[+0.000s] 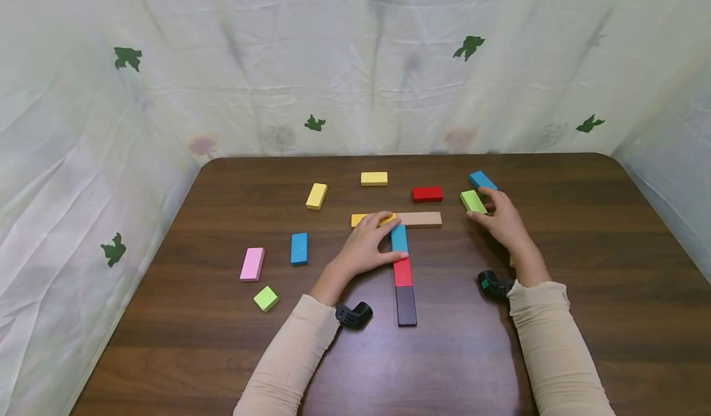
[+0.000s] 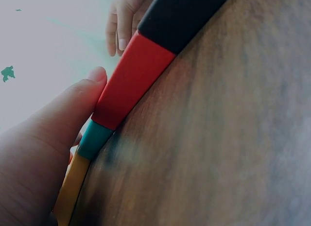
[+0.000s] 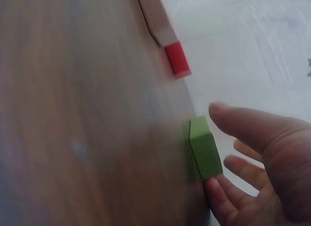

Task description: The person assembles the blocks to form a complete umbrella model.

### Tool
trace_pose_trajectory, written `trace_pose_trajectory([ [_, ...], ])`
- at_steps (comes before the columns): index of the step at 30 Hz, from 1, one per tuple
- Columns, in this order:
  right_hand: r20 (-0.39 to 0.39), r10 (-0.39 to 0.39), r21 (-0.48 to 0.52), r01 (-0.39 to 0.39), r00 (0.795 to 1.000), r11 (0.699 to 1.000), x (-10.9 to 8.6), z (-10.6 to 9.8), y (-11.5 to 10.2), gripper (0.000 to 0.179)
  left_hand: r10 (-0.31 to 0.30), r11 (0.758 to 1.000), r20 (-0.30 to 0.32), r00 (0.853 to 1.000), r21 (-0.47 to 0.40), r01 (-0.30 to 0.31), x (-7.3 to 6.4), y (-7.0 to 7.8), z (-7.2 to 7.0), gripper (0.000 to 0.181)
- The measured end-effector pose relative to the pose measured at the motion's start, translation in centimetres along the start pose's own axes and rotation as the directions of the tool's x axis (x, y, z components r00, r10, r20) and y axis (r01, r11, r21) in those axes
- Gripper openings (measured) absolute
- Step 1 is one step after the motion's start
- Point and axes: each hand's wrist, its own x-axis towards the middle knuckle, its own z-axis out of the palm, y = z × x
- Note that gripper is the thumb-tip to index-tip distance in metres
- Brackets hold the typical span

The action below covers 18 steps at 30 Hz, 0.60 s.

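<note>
Blocks lie end to end in a T: orange point(image 1: 358, 220) and tan point(image 1: 421, 220) across the top, then blue point(image 1: 399, 239), red point(image 1: 402, 273) and black point(image 1: 407, 308) down the stem. My left hand point(image 1: 361, 247) rests over the T, fingertips at the orange block and thumb by the blue-red joint. In the left wrist view its thumb point(image 2: 73, 102) lies along the red block point(image 2: 133, 80). To the right, my right hand point(image 1: 504, 223) reaches around a light green block point(image 1: 472, 202). One finger touches that block's end in the right wrist view, with the thumb point(image 3: 243, 120) apart from it.
Behind the green block lies a blue block point(image 1: 482, 179). A red block point(image 1: 427, 194) and two yellow blocks, one farther back point(image 1: 374, 179) and one leftward point(image 1: 316, 196), lie beyond the T. Blue point(image 1: 299, 249), pink point(image 1: 252, 264) and green point(image 1: 266, 299) blocks lie at left.
</note>
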Motion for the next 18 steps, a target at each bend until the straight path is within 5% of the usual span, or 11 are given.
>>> trace_pose_trajectory([
  [10,0.248,-0.012,0.002,0.012,0.969,1.000,0.8,-1.7,0.3,0.081,0.001,1.000,-0.005,1.000,-0.015,-0.001,-0.1,-0.1,0.0,0.075],
  [18,0.358,-0.054,-0.006,0.060,0.932,0.998,2.2,-2.0,0.5,0.078,-0.003,1.000,0.001,1.000,-0.019,0.003,-0.1,-0.1,0.0,0.075],
])
